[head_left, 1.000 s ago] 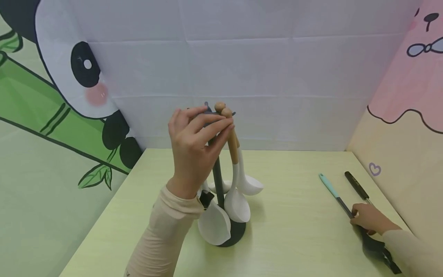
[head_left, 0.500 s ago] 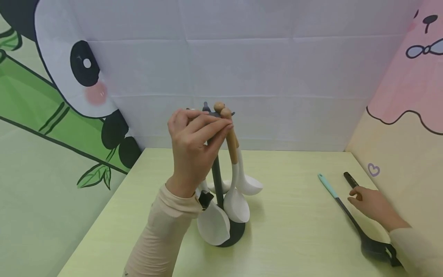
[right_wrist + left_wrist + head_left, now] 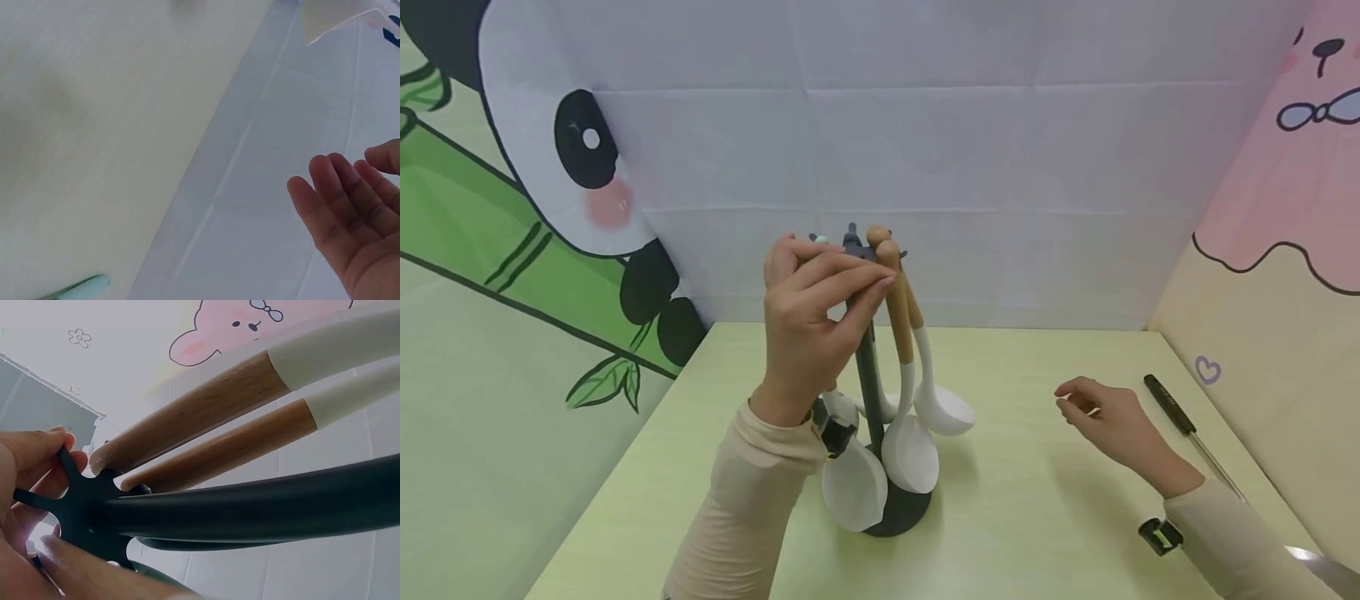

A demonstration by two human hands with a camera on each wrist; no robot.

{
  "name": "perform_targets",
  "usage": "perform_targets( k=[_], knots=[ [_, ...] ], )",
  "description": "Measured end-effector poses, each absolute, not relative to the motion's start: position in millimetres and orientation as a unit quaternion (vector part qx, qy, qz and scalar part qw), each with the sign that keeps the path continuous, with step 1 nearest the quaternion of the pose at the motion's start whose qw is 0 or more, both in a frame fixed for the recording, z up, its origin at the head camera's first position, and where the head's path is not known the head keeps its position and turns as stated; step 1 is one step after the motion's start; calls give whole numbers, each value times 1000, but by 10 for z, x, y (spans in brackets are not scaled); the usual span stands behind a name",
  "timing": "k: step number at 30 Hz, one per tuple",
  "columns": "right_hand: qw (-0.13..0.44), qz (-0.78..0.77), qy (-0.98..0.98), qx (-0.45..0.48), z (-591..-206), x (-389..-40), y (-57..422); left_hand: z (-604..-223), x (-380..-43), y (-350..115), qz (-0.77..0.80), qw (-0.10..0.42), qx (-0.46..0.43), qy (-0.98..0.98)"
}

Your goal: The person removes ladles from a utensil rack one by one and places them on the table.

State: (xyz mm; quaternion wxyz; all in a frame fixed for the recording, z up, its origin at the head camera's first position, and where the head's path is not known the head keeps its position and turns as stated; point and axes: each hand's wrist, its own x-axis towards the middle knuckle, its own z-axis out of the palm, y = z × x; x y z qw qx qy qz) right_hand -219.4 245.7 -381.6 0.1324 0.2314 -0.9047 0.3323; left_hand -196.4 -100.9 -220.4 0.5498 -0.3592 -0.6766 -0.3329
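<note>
On the table (image 3: 1015,542), the ladle-hung utensil stand (image 3: 866,375) is apparently steadied, its top gripped by the left hand (image 3: 816,308); firmness seems required next. Nothing is held by the right hand (image 3: 1112,421), fingers loosely bent.

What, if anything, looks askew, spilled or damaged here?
The dark utensil stand looks slightly askew: in the head view its pole slants, top toward the left, with the person's left grip at that top. I can't tell whether its base is lifted. No spill or damage shows.
</note>
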Motion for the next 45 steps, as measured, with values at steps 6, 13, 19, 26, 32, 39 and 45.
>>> perform_targets(
  k=[6, 13, 19, 26, 32, 39, 45],
  knots=[
    [176, 376, -867, 275, -3710, -2157, 2129, -2202, -1966, -1012, -344, 537, -377, -672],
    [205, 450, -812, 310, -3540, -2115, 1802, -2212, -1978, -1026, -345, 539, -378, -669],
    [219, 514, -759, 333, -3464, -2108, 1557, -2225, -1982, -1030, -349, 538, -377, -668],
    [200, 558, -723, 355, -3426, -2088, 1307, -2230, -1993, -1038, -352, 533, -380, -669],
    [163, 573, -707, 381, -3420, -2065, 1108, -2229, -2014, -1053, -362, 531, -383, -664],
    [121, 574, -709, 393, -3433, -2027, 930, -2234, -2027, -1081, -374, 523, -391, -659],
    [102, 587, -697, 399, -3506, -2032, 808, -2235, -2031, -1091, -388, 516, -396, -653]
  ],
)
